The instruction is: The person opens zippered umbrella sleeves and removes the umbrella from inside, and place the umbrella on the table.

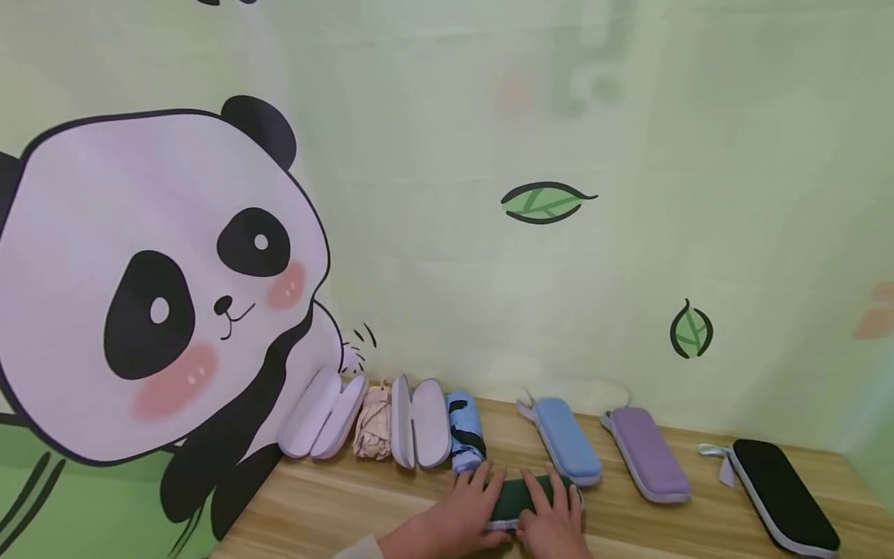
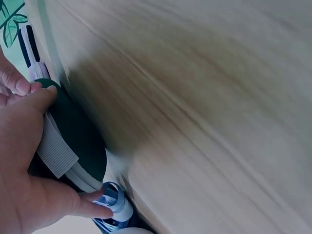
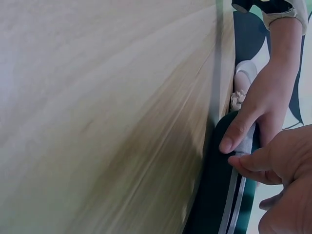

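Along the front of the wood-grain table point(image 1: 314, 501), a person works with both hands on a dark green zip case point(image 1: 512, 501), which lies crosswise before the wall hanging, its two ends covered by fingers. The left hand point(image 1: 454, 516) grips the left part, thumb on the near side and fingers over the far side, close to a light grey ribbed strip point(image 2: 57, 151) on the case's edge. The right hand point(image 1: 555, 528) has its fingers reaching over the right part, and from the right wrist I see thumb and forefinger pinched together at the grey zip band point(image 3: 227, 209), right beside the left thumb; whether they have hold of a zip pull I cannot tell. Just behind the green case's right end lies a closed light blue case point(image 1: 567, 441), then farther right a purple case point(image 1: 649, 454) and a black case point(image 1: 785, 497) with a grey rim, each showing a ribbon tab at its far end. Behind and to the left stand two pale lilac cases, both wide open, the first point(image 1: 303, 419) at the far left and the second point(image 1: 431, 423) between a crumpled beige bundle point(image 1: 375, 423) and a blue bundle with black patches point(image 1: 464, 427); above them spreads a big cartoon panda point(image 1: 161, 272)
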The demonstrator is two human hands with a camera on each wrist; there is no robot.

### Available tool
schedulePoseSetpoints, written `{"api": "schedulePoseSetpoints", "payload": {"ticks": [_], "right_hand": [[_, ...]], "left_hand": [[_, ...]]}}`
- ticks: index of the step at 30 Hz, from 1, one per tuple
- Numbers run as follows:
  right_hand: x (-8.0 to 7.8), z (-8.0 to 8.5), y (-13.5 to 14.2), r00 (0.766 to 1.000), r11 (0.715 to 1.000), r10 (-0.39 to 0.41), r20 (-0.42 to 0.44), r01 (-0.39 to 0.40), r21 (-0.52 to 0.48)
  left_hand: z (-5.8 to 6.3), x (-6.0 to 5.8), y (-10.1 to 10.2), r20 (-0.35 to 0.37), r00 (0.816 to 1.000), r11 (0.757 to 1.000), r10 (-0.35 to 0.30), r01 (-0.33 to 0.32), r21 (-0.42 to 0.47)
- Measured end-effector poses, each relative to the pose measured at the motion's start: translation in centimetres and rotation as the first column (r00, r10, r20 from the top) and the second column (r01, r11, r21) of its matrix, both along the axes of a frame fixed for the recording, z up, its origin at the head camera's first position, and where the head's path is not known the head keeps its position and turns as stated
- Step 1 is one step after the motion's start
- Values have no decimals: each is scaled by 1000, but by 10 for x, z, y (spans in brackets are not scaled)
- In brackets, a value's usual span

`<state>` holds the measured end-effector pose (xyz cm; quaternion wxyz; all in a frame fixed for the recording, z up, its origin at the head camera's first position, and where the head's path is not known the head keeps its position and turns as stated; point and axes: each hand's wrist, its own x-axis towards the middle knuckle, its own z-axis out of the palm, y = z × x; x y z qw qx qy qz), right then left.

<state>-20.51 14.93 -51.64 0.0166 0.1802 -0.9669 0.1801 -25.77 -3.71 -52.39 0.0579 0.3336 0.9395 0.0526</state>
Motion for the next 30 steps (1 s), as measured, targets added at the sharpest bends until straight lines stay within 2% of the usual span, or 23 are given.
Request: {"api": "schedulePoseSetpoints", "payload": {"ticks": [3,8,15,18,25,30], "right_hand": [[2,2,-3,1000,1000,4,15,-4,3],[4,5,-6,999,1000,2,49,-3,26],[4,5,-11,996,999,6,92,-11,47],[6,3,-12,998,998,17,60,-20,51],[9,2,-13,1000,997,9,-6,-9,71],[10,0,-11,999,997,37,-14,-36,66]], "left_hand": [[3,2,0,50,999,999,20,-21,26],[4,5,2,40,999,998,24,-26,57],[-6,8,3,-9,998,996,58,-57,62],[-9,8,4,-34,998,996,56,-53,73],[-6,13,4,-159,987,999,5,4,54],[-8,16,4,-169,986,998,13,-4,56]]}}
